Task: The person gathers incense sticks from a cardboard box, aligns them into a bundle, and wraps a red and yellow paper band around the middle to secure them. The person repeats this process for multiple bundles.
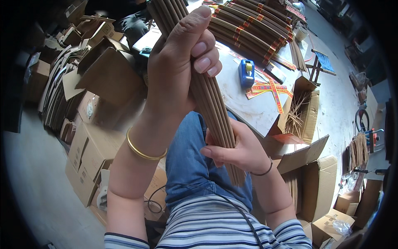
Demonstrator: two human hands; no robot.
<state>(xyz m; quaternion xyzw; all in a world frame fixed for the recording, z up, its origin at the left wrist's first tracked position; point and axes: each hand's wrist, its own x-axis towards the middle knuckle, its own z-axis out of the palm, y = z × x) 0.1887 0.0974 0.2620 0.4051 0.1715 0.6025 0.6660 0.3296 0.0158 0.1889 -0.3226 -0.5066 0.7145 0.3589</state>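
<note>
Your left hand (180, 62) has a snug grip around a bundle of sticks (210, 97). The sticks are long, thin, straight and brown, with a dull look. Your right hand (244, 145) has its grip around the same bundle lower down, near the bottom end, with the thumb across the front. The bundle slants over your soft blue jeans (182, 145), between you and the worktop (232, 97). A smooth, round, gold bangle (143, 152) sits on your left arm. On the pale, smudgy worktop is a shiny blue tape holder (247, 74), just beside flat red and yellow strips (271, 90) that cross each other. Past them lie more brown bundles (253, 29) with bright bands. A stiff cardboard box (313, 118) holds messy thin sticks (295, 118).
</note>
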